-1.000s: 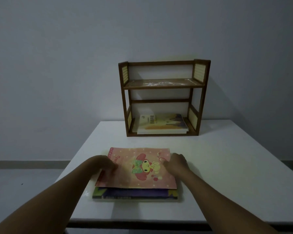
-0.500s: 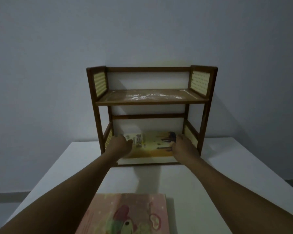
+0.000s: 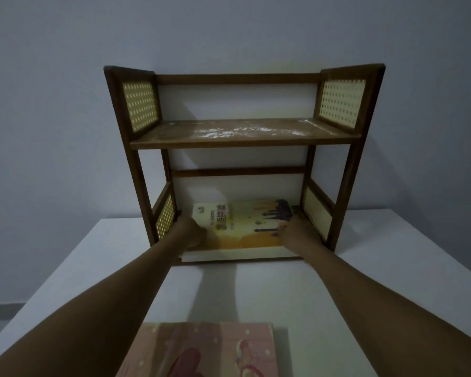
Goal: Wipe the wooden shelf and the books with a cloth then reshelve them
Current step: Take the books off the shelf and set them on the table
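Both hands (image 3: 191,231) (image 3: 297,232) hold flat yellow book (image 3: 245,224), long axis left-right.

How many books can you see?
2 for sure: a yellow book on the wooden shelf's bottom level, held by both hands, and a pink book on the table's near edge. More may hide underneath each.

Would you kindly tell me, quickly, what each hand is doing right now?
Left hand: grips the left edge of the yellow book on the lower shelf.
Right hand: grips that book's right edge.
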Demonstrator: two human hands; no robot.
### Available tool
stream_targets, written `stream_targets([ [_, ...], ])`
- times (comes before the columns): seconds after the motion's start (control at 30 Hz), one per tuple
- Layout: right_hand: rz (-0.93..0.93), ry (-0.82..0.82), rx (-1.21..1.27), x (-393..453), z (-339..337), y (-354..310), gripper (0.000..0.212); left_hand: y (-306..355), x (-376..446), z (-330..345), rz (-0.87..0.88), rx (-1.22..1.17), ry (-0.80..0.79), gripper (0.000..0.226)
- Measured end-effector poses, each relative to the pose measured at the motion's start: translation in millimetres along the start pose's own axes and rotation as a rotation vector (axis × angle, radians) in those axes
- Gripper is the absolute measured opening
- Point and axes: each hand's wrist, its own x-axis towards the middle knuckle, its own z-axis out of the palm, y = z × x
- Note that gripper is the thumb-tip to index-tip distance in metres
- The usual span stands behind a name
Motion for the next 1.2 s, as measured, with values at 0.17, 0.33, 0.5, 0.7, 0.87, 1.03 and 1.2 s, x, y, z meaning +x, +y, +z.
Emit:
stream_targets([
  [0.17,0.140,-0.117,0.252,12.6,-9.0,-3.3,0.025,10.1,-4.3,-10.1,-0.197,-0.308,-0.099,0.027],
  [0.33,0.223,-0.205,0.465,24.8,-12.8,-3.9,0.038,15.9,-6.2,-15.5,-0.234,-0.475,-0.174,0.025],
  [0.5,0.225,-0.198,0.539,20.5,-10.4,2.1,0.039,14.9,-9.4,-17.4,-0.280,-0.516,-0.216,0.027],
  [0.7,0.180,-0.157,0.588,2.7,-29.1,-5.2,0.041,22.0,-27.4,-23.0,-0.320,-0.647,-0.276,0.019],
  [0.87,0.151,-0.135,0.605,-29.4,-60.3,-14.7,0.040,34.5,-64.5,-45.3,-0.286,-0.614,-0.254,0.029],
  [1.03,0.134,-0.110,0.652,-85.5,-85.1,-17.3,0.038,48.9,-121.0,-75.7,-0.217,-0.514,-0.175,0.018],
  [1.2,0.158,-0.123,0.680,-149.6,-87.7,-22.4,0.037,38.6,-182.4,-108.5,-0.236,-0.449,-0.161,0.020],
])
